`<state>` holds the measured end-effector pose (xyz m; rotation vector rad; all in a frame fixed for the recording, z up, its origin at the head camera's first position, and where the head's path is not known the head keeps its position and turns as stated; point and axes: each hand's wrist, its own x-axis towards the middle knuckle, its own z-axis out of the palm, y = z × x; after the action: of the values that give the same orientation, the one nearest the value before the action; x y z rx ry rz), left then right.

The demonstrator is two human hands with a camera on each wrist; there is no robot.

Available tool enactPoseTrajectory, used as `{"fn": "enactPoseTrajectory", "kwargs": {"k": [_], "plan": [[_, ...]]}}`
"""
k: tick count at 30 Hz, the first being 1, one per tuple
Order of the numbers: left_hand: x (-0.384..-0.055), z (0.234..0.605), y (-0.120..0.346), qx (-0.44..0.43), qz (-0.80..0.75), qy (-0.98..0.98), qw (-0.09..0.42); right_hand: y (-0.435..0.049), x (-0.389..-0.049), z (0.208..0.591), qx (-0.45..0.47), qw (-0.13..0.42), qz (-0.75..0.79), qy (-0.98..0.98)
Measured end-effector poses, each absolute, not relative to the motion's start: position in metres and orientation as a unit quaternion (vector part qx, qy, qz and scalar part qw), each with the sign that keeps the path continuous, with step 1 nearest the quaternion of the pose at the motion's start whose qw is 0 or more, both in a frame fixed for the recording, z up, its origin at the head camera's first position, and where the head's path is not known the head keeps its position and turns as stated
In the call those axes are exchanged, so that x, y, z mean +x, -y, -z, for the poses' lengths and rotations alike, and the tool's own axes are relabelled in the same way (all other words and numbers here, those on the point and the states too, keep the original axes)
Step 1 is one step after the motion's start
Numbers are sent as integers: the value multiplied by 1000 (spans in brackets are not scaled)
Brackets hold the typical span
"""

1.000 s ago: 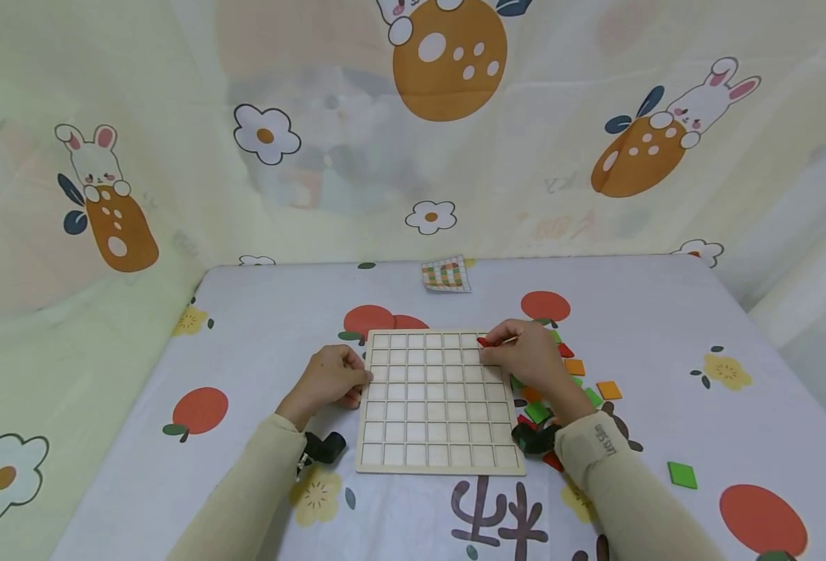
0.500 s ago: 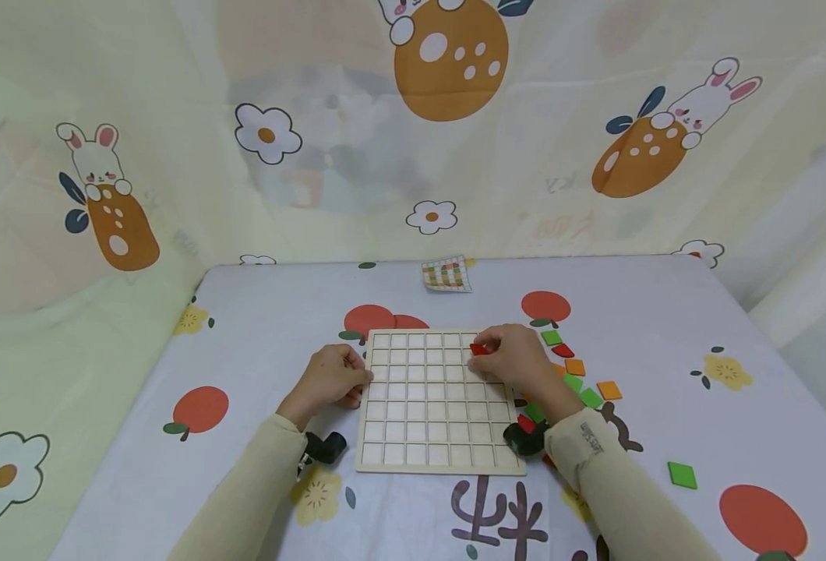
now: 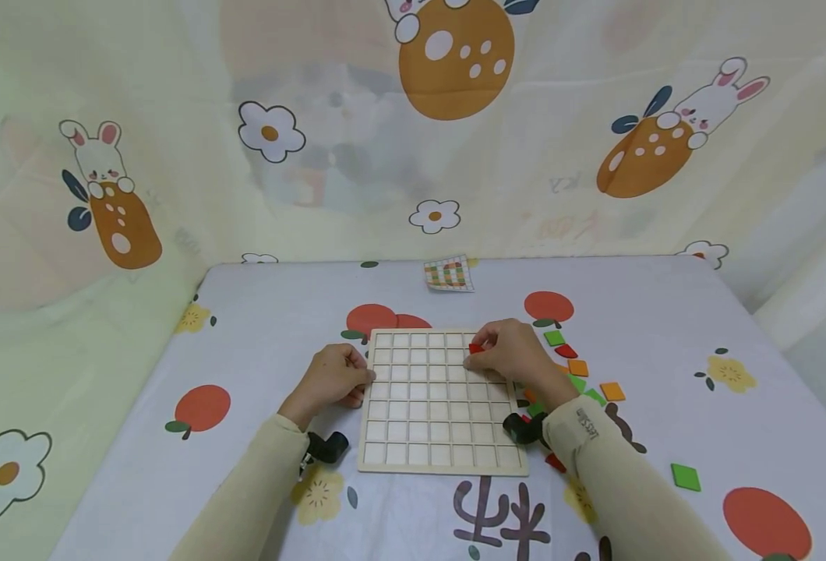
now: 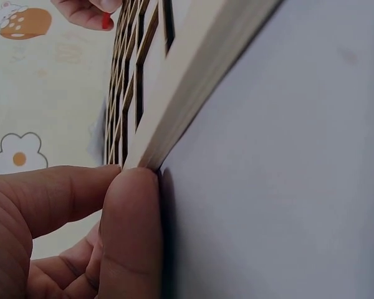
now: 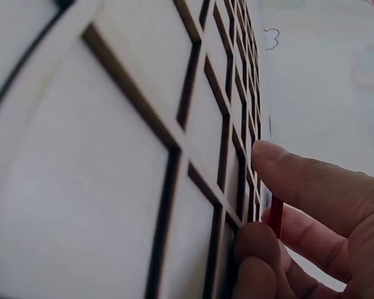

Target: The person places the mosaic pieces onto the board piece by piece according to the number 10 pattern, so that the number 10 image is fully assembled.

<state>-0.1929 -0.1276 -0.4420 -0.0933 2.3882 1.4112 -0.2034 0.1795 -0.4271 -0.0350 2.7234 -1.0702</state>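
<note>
A pale wooden grid board [image 3: 437,405] with rows of square cells lies flat on the table. My left hand [image 3: 330,377] holds the board's left edge; in the left wrist view its thumb [image 4: 134,218] and forefinger [image 4: 68,193] meet at the corner of the rim. Over the cells at the board's back right, my right hand [image 3: 514,354] pinches a small red tile [image 3: 476,348]. The right wrist view has that red tile [image 5: 276,217] tilted up on edge between the fingers, close above the grid, with the right thumb [image 5: 299,171] nearest the camera.
Several loose tiles lie right of the board, among them an orange one [image 3: 612,391], a green one [image 3: 554,338] and a red one [image 3: 566,351], some partly under my right arm. Another green tile [image 3: 686,477] sits farther right. A checkered pattern card [image 3: 448,275] lies behind the board.
My right hand has moved slightly left over the board with the red tile, then nearly stopped, the tile now over the back-right cells. My left hand stays at the edge.
</note>
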Motion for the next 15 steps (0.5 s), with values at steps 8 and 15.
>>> {"fn": "enactPoseTrajectory", "kwargs": {"k": [8,15], "plan": [[-193,442,125,-31,-502,-845,181,-178,-204,428,-12,111,350,-930],[-193,442,123,-33,-491,-852,178,-178,-203,428,-16,110,347,-931]]}}
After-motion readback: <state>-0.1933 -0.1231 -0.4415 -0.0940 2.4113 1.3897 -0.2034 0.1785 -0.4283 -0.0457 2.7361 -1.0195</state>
